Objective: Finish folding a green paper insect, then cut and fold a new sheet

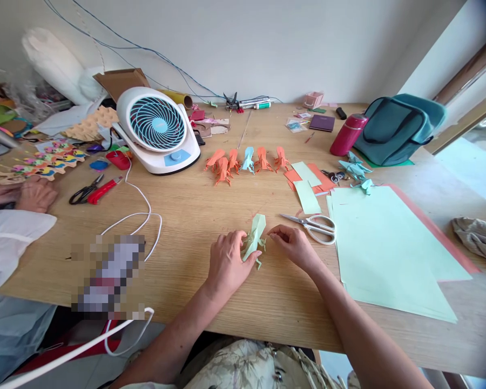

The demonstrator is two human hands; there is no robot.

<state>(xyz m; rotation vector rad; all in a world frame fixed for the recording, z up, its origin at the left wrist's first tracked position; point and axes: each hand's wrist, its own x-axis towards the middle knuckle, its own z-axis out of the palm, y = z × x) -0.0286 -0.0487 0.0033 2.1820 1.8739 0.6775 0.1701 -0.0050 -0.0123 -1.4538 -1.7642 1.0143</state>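
Observation:
A pale green origami insect with thin folded legs stands on the wooden table in front of me. My left hand grips its body from the left, thumb on the near side and fingers behind. Just right of it, my right hand has its thumb and forefinger pinched close to one of the legs; whether a leg tip is between them is too small to see. White-handled scissors lie beyond my right hand. Farther back stands a row of orange origami insects with one light blue origami insect among them.
Green paper sheets cover the right side, near blue origami pieces, a red bottle and a teal bag. A white fan stands back left. Black scissors, a red cutter and a co-worker's hand are left.

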